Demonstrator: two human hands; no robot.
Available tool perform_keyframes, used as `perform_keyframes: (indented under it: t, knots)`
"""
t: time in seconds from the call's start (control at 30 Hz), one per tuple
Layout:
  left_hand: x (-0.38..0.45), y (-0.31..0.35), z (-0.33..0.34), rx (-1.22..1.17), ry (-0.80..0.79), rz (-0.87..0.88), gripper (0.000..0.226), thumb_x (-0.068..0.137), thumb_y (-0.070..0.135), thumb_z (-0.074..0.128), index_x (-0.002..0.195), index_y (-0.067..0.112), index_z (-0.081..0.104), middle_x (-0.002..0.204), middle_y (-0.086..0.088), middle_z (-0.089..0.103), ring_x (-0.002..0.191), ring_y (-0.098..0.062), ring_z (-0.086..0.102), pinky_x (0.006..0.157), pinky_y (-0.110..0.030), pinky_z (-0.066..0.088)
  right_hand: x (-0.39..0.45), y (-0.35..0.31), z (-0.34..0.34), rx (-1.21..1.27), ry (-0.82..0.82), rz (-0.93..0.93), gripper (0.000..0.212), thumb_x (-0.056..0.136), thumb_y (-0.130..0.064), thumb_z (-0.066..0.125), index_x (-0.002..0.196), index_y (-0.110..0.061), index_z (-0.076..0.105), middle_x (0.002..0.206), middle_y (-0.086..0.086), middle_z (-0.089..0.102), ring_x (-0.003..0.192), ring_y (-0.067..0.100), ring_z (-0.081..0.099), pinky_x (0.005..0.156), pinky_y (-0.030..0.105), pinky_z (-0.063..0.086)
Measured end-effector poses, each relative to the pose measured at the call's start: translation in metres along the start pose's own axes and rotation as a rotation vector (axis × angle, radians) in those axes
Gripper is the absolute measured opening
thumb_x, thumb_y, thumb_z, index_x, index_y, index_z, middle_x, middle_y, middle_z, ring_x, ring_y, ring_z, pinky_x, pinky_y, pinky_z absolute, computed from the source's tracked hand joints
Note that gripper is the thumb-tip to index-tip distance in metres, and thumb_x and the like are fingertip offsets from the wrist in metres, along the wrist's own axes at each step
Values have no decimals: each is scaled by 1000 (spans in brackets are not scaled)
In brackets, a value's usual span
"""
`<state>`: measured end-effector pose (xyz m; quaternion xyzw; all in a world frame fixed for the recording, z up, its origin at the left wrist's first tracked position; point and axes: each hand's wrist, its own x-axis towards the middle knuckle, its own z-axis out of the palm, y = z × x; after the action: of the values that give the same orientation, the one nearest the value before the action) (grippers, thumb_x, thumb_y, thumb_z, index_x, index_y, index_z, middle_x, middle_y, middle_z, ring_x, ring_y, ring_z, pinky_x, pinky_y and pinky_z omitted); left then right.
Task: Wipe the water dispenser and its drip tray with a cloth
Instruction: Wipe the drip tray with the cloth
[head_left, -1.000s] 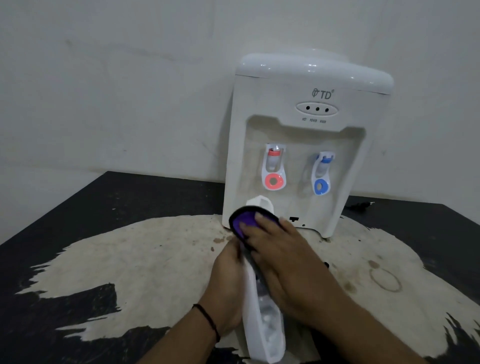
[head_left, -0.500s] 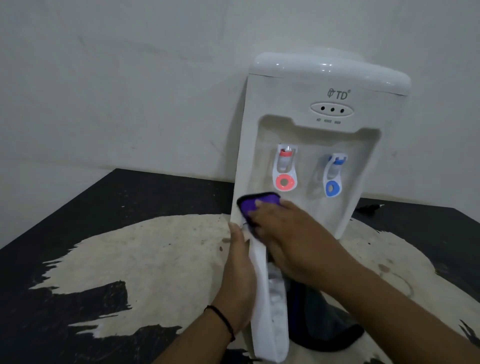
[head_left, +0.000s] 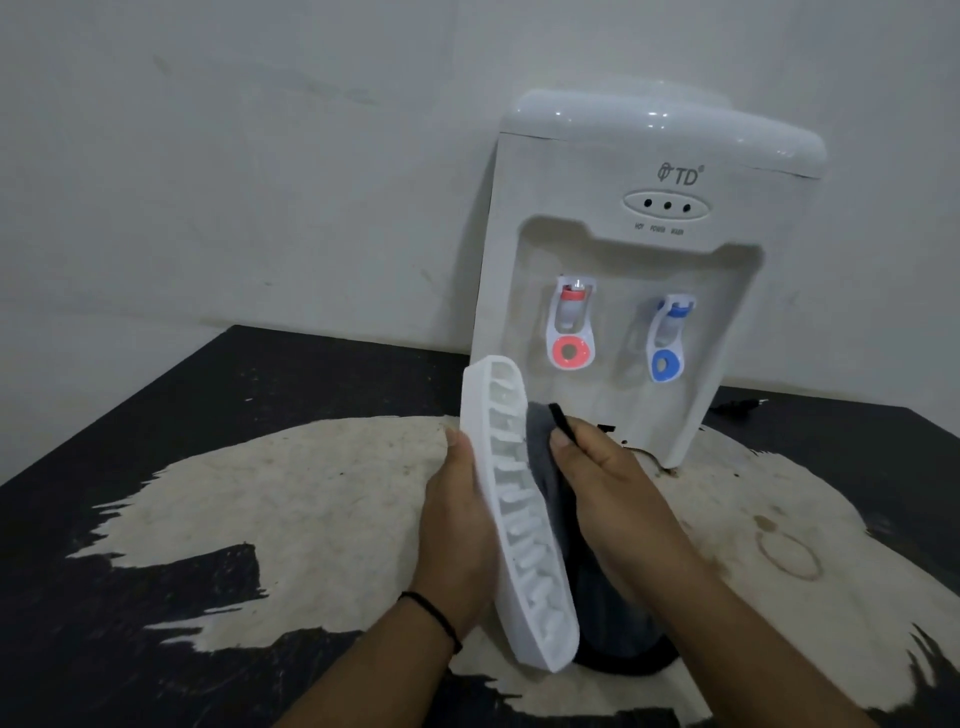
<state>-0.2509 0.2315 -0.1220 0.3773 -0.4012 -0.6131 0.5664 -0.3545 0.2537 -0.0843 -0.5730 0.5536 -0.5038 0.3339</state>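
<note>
Head view, drip tray: I hold it off the desk, stood on edge in front of the water dispenser, grille toward my right.
Left hand: clamped along the tray's solid back edge.
Right hand: fingers pinch the cloth against the grille; the rest of the cloth hangs below.
Handling: the tray looks light, stiff, thin plastic, likely slick; I judge the rim safest to hold, not the slats.
Cloth: soft and limp, so best bunched.

Left hand grips from the side; right hand curls, palm down.
</note>
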Motion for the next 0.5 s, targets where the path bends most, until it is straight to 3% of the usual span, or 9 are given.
perform_keyframes:
  t: [0.1, 0.17, 0.3, 0.43, 0.5]
  knots:
    - [0, 1, 2, -48, -26, -34, 60, 94, 58, 26, 99, 19, 71, 86, -3, 76, 82, -17, 71, 75, -33, 54, -10, 5, -3, 16, -27, 69, 27, 98, -29, 40, 99, -36, 66, 98, -16, 70, 90, -2, 63, 84, 21, 48]
    - [4, 1, 0, -118, 3, -82, 64, 91, 63, 30, 101, 16, 71, 91, -9, 75, 87, -26, 70, 84, -42, 53, -22, 8, -3, 5, -60, 109, 27, 98, -28, 40, 96, -35, 66, 93, -16, 71, 88, 0, 65, 82, 23, 50]
    - [7, -4, -1, -169, 30, -134, 74, 84, 71, 35, 107, 10, 70, 102, -17, 71, 98, -34, 66, 95, -53, 48, -40, 21, -8, -82, -85, 145, 24, 97, -31, 41, 101, -34, 65, 92, -13, 71, 82, 0, 64, 66, 11, 44]
    - [14, 0, -9, -268, 157, -124, 62, 86, 68, 37, 111, 19, 66, 104, -13, 71, 95, -31, 67, 88, -47, 51, -55, 25, -19, -191, -179, 167, 30, 96, -36, 41, 95, -17, 64, 90, 9, 68, 77, 15, 62, 65, 19, 41]
    - [20, 5, -16, -357, 185, -119, 60, 89, 65, 36, 116, 18, 62, 102, -14, 70, 91, -31, 68, 79, -44, 54, -60, 24, -24, -223, -185, 151, 27, 96, -33, 42, 95, -19, 64, 88, 6, 67, 76, 11, 61, 67, 18, 41]
